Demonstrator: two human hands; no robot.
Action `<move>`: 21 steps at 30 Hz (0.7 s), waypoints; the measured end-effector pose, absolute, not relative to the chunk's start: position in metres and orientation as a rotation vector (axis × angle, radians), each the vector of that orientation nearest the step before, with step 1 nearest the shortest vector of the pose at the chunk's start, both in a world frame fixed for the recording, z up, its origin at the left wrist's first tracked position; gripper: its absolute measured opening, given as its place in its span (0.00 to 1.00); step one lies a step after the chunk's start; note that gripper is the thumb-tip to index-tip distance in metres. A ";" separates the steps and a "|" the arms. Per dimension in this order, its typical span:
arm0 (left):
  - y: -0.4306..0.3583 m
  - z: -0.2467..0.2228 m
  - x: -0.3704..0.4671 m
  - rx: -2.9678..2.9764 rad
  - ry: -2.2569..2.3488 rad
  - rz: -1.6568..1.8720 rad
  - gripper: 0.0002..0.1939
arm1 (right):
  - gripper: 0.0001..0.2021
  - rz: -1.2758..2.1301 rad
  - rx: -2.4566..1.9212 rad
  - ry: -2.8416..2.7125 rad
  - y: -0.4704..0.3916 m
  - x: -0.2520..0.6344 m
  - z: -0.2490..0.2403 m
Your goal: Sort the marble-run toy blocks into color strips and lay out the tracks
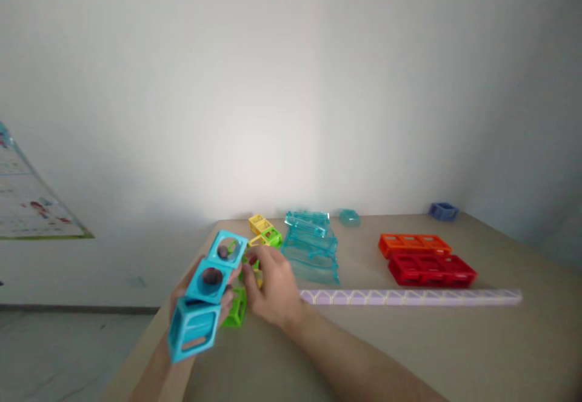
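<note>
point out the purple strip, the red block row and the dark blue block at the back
purple strip (411, 297): head view, middle of its side
red block row (431, 278): head view, front side
dark blue block (442, 213): head view, front side

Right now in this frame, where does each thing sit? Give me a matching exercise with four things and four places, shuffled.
Things
1. light blue blocks
2. red blocks
3. dark blue block
4. purple strip

Places
A. at the far right corner of the table
B. directly in front of the orange blocks
C. reaching rightward from beside the right hand
D. held in the left hand

Pairs: 1-D, 2-B, 3-A, 4-C
</note>
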State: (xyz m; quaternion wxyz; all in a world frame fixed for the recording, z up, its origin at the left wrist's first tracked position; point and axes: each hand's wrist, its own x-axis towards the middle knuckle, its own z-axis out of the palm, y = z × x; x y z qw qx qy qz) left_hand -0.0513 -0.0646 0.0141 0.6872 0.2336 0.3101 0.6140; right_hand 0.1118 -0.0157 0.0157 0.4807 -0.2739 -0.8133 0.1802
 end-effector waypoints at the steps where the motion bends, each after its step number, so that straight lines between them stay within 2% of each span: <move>1: -0.065 0.023 -0.040 0.558 0.753 1.340 0.14 | 0.12 0.552 -0.624 -1.937 -0.017 0.126 0.017; 4: -0.059 0.043 0.001 0.770 0.888 1.456 0.14 | 0.19 0.779 -0.477 -1.866 -0.020 0.177 0.012; 7: -0.044 0.047 0.040 1.052 0.856 1.313 0.14 | 0.25 0.922 -0.424 -1.803 -0.020 0.227 -0.001; 12: -0.028 0.025 0.082 1.212 0.792 1.078 0.18 | 0.22 1.080 -0.645 -1.440 -0.013 0.261 -0.017; 16: -0.032 0.009 0.089 1.142 0.778 1.096 0.22 | 0.17 1.113 -0.779 -1.378 -0.008 0.254 -0.016; 21: -0.036 0.005 0.079 1.115 0.800 1.149 0.25 | 0.17 1.245 -0.736 -1.258 -0.011 0.245 -0.013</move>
